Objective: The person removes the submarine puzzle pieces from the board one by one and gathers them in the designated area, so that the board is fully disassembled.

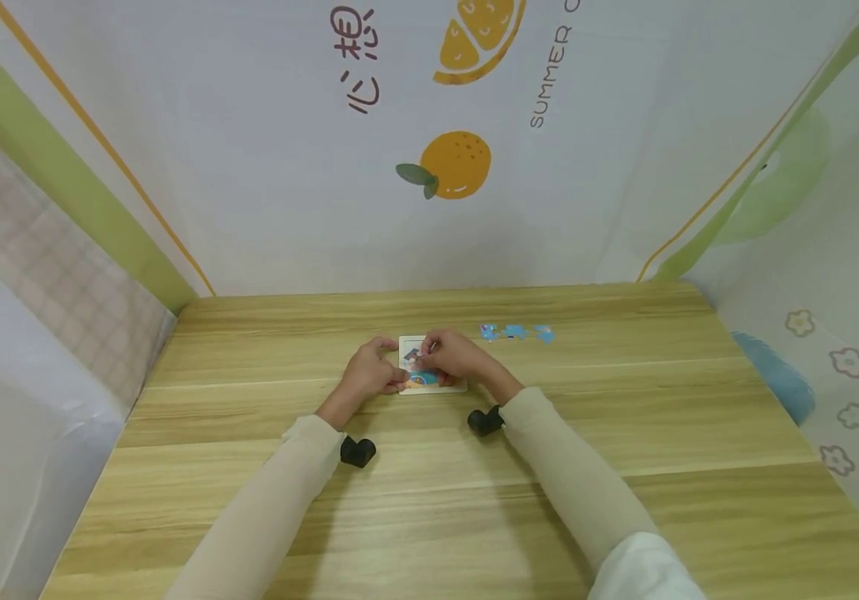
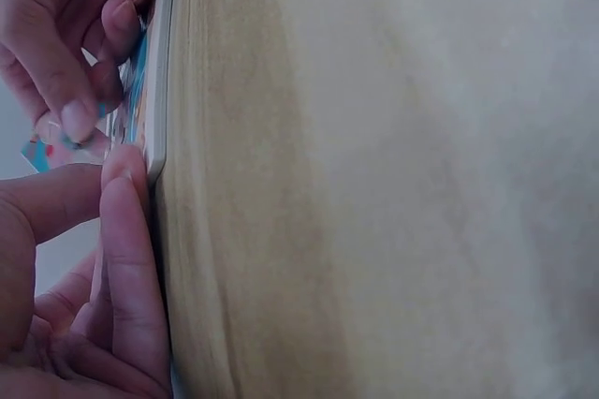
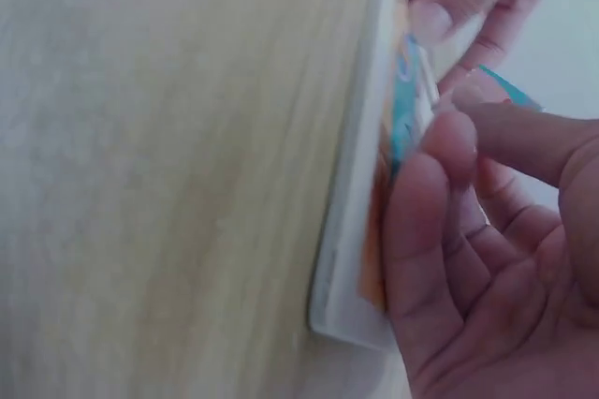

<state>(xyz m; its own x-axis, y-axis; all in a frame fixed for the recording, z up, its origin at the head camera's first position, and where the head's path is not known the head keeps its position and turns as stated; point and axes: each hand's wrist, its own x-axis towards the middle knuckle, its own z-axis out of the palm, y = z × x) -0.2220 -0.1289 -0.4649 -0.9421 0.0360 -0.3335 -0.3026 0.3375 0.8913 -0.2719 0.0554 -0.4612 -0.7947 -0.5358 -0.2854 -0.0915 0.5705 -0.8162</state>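
Note:
A small jigsaw puzzle board with a pale frame and a colourful picture lies on the table between the hands. My left hand holds it at its left edge, thumb near the lower corner. Over the picture, my right hand pinches a puzzle piece between thumb and index finger. That piece is tilted above the board in the left wrist view and shows teal and pinkish colours. The right fingers hide much of the picture. Further right lie three loose blue puzzle pieces.
The wooden table reaches back to a white curtain printed with oranges. More fabric hangs at the left and right sides. Black camera mounts stick out from both wrists, low over the tabletop.

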